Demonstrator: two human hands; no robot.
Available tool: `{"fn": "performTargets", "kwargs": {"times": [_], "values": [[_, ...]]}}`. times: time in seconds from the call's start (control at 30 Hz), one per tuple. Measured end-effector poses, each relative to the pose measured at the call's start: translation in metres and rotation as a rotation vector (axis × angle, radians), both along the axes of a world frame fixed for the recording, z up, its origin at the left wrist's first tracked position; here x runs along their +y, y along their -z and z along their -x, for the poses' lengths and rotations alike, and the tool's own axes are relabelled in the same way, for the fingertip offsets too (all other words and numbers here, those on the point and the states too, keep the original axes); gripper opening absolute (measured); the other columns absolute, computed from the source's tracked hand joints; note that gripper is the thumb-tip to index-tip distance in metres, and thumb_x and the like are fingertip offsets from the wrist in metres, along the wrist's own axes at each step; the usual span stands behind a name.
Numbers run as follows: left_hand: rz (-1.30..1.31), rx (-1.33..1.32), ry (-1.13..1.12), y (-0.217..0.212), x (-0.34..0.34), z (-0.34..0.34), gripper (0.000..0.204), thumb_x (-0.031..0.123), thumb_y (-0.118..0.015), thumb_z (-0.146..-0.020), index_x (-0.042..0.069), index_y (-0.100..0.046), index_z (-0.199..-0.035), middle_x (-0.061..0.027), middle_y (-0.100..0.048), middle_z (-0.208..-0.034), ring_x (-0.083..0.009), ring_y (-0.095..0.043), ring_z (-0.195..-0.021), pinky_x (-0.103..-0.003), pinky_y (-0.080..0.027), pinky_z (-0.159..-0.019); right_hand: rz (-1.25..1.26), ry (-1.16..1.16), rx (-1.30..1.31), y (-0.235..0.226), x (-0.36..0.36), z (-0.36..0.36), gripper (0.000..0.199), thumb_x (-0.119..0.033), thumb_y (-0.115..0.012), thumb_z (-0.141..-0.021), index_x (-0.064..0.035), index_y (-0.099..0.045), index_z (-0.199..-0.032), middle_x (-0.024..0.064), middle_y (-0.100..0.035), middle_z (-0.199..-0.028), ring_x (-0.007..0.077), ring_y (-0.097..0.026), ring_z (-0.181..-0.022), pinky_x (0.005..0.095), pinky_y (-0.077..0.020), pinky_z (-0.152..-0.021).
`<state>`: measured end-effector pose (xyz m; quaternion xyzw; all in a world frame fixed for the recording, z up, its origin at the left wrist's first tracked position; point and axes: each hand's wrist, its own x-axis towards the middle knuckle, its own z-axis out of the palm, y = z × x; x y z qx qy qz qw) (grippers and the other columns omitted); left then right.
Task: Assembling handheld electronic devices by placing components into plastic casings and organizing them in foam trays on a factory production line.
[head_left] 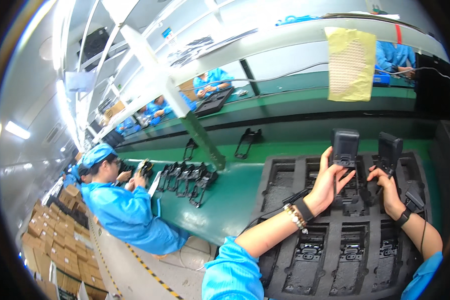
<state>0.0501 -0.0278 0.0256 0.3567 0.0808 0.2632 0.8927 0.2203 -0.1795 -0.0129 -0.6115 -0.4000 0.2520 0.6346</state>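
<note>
My left hand grips the lower end of a black device part with a blocky rectangular head, held upright. To its right, my right hand has its fingers closed round a similar black part, slightly tilted. Both parts are above a dark grey foam tray with two rows of compartments. Black assemblies lie in several of its front compartments. Cables run from black boxes at both wrists, and my left wrist also has a beaded bracelet.
Black frame-shaped parts stand in a row on the green bench, with two more farther back. A co-worker in blue handles a part at the left. A green-and-white post rises behind the bench. Cardboard boxes are stacked far left.
</note>
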Motion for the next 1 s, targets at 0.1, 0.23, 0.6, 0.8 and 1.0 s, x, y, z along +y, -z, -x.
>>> {"fn": "performTargets", "kwargs": {"times": [0.1,0.23,0.6,0.8,1.0], "values": [[-0.032,0.052,0.048,0.019,-0.003,0.000,0.071,-0.001,-0.043,-0.090,0.028,-0.017,-0.150,-0.0128,-0.044,-0.137,-0.0278,-0.052,-0.123,-0.048,-0.043,-0.109,-0.082,-0.029,-0.112,0.003,-0.006,-0.002,0.025,-0.007,-0.043,-0.074,-0.0030,-0.063,-0.088,0.0076,-0.056,-0.111,0.0195,-0.048,-0.113,0.0307,-0.0306,-0.103],[-0.083,0.068,0.102,0.007,-0.006,0.017,0.068,0.003,-0.042,-0.090,0.029,-0.014,-0.146,-0.0157,-0.038,-0.145,-0.0391,-0.046,-0.131,-0.059,-0.044,-0.103,-0.213,-0.254,0.195,-0.010,-0.008,0.017,0.043,0.006,-0.044,-0.085,-0.0018,-0.049,-0.127,0.0147,-0.056,-0.124,0.0249,-0.054,-0.120,0.0371,-0.0485,-0.096],[-0.150,0.080,0.145,-0.009,-0.012,0.018,0.069,0.007,-0.042,-0.091,0.029,-0.007,-0.146,-0.0212,-0.029,-0.148,-0.0454,-0.044,-0.131,-0.061,-0.045,-0.101,-0.086,-0.443,0.621,-0.031,-0.017,0.001,0.090,0.013,-0.038,-0.082,-0.0230,0.009,-0.150,0.0232,-0.040,-0.141,0.0389,-0.054,-0.123,0.0435,-0.0596,-0.084],[-0.121,0.058,0.143,-0.007,-0.012,0.018,0.065,0.020,-0.045,-0.093,0.033,-0.012,-0.148,-0.0169,-0.037,-0.148,-0.0394,-0.045,-0.131,-0.063,-0.044,-0.100,-0.159,-0.471,0.571,-0.028,-0.015,-0.006,0.065,-0.009,-0.044,-0.100,-0.0222,-0.003,-0.149,0.0210,-0.043,-0.139,0.0374,-0.053,-0.125,0.0427,-0.0561,-0.092],[-0.037,0.035,0.214,0.002,-0.006,0.018,0.055,0.036,-0.041,-0.098,0.037,-0.019,-0.148,-0.0155,-0.038,-0.149,-0.0338,-0.048,-0.126,-0.059,-0.045,-0.098,-0.214,-0.513,0.869,-0.023,-0.011,-0.014,0.042,-0.031,-0.036,-0.106,-0.0111,-0.029,-0.142,0.0155,-0.049,-0.136,0.0327,-0.051,-0.128,0.0412,-0.0494,-0.102]]}}
